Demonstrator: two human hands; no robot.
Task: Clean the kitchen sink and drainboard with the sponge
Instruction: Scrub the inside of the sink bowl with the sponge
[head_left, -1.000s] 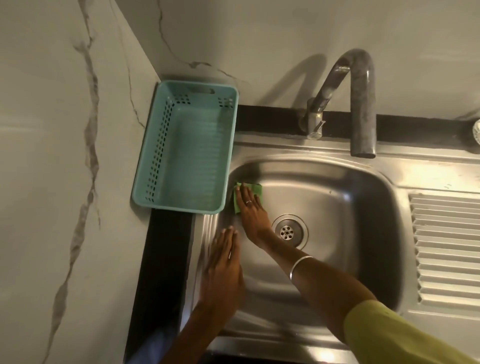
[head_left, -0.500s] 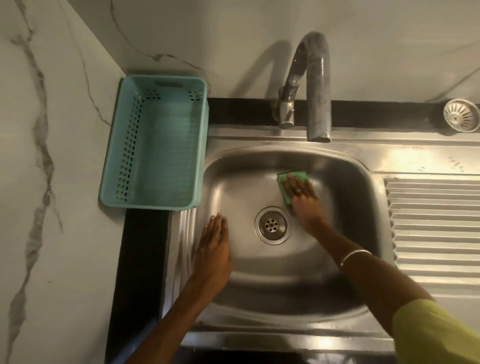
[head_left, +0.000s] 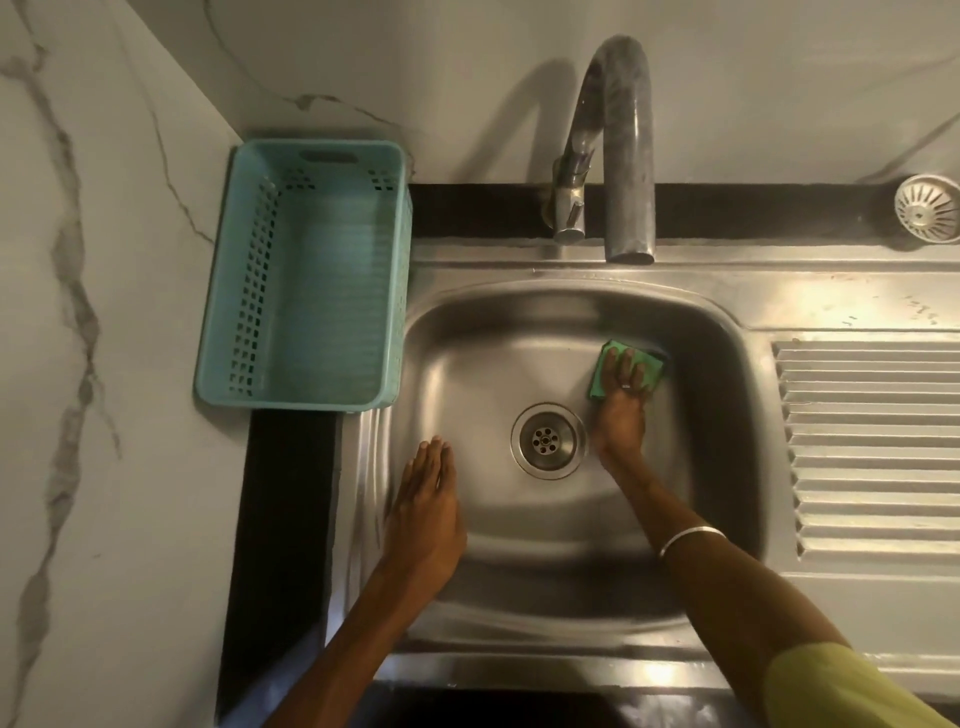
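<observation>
Marble walls, steel sink (head_left: 566, 587): I see my right hand (head_left: 621, 410) pressing the sponge (head_left: 602, 374) with flat fingers onto the basin's far-right slope to scrub, left hand (head_left: 428, 512) open, apparently bracing on the near-left wall, drainboard (head_left: 872, 447) untouched.

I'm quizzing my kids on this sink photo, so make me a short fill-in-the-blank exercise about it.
1. The right hand presses a green ____ against the sink basin.
2. The left hand lies flat, holding ____.
3. The empty basket left of the sink is coloured ____.

Missing words: sponge; nothing; turquoise
</observation>
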